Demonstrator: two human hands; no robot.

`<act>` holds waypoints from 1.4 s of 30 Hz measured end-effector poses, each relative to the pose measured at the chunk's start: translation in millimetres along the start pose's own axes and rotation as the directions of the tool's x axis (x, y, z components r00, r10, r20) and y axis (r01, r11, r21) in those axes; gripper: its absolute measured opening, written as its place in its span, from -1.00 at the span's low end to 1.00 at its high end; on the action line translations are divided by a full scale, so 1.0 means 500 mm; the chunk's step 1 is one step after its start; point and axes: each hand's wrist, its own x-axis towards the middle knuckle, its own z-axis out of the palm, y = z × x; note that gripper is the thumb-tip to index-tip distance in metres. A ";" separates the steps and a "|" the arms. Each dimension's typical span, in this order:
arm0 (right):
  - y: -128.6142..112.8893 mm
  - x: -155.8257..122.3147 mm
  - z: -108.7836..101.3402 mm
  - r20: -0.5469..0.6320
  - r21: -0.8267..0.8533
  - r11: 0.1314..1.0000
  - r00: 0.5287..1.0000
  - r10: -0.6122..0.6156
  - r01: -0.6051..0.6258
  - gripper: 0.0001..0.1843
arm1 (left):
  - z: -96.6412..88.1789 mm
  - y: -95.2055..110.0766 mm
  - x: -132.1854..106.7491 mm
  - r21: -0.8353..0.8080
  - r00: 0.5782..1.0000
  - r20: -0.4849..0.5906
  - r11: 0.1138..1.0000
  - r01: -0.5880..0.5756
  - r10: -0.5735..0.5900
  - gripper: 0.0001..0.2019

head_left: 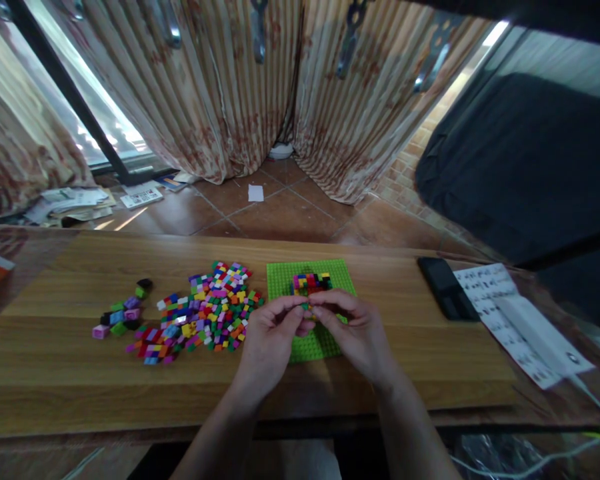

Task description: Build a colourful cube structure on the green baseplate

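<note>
My left hand [273, 337] and my right hand [357, 330] meet over a green baseplate [280, 272], thumbs and fingertips pinched together. Between the fingertips are small toy bricks [307, 307], green and yellowish, mostly covered by my fingers. Just beyond my hands, a structure of multicoloured toy bricks [312, 281] stands on the baseplate; its near side is hidden by my fingers. To the left of my left hand lies a large loose pile of small coloured bricks [215, 303].
Several larger bricks [131, 315] lie apart at the left of the wooden table [430, 373]. At the right rest a black phone [447, 288] and a printed paper sheet [500, 293] with a white box-like object [543, 337] on it. Curtains [220, 93] hang beyond the table.
</note>
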 end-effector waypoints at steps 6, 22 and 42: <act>0.000 0.000 0.012 0.007 -0.079 0.995 0.998 -0.059 0.059 -0.84 | 0.001 -0.004 0.000 0.009 0.998 -0.030 0.999 -0.047 0.047 -0.89; -0.015 -0.020 0.003 0.116 -0.374 0.917 0.988 -0.105 0.142 -0.82 | -0.009 -0.026 -0.012 0.473 0.934 0.090 0.811 -0.344 0.345 -0.88; 0.044 0.015 -0.020 -0.353 -0.228 0.934 0.917 0.185 -0.276 -0.79 | -0.008 -0.012 -0.013 0.585 0.970 0.119 0.774 -0.241 0.211 -0.84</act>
